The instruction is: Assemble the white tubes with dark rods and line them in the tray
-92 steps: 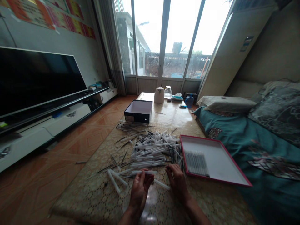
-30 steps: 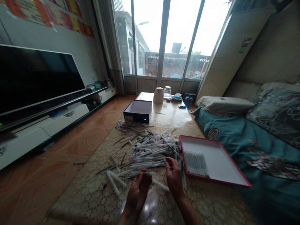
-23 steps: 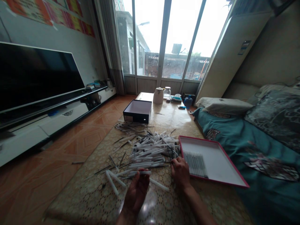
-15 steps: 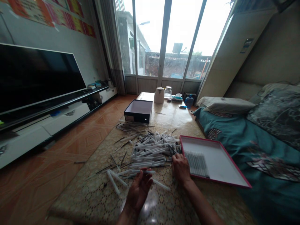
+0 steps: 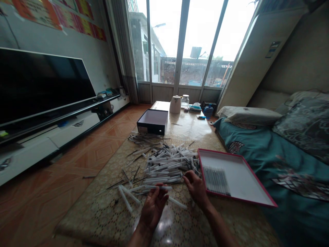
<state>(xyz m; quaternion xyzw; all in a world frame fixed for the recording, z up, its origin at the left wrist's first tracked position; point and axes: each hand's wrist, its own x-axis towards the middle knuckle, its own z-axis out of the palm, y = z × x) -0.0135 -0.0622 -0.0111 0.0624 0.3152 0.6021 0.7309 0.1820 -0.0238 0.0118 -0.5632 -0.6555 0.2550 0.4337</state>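
Between the thumb and fingers of my left hand (image 5: 154, 205) lies a whitish pen barrel (image 5: 168, 188), its end poking out to the right. My right hand (image 5: 195, 188) is closed in a pinch at the near right edge of the pile; a small dark tip seems to show at its fingertips, too small to name. Just ahead of both hands spreads a pile of white pen barrels (image 5: 164, 167) mixed with thin dark rods. To the right of my right hand, a pink-rimmed box lid (image 5: 253, 175) holds a neat row of pens (image 5: 217, 180).
A dark open box (image 5: 151, 129) stands beyond the pile, near the table's left edge. Farther back are a pale kettle (image 5: 175, 104), a glass jar (image 5: 185, 101) and a tissue pack (image 5: 195, 107). A bed or sofa with a teal cover (image 5: 246, 147) runs along the right.
My right hand has moved a little left, away from the lid's edge, with its fingertips now pinched together. My left hand keeps its hold on the barrel, almost still.
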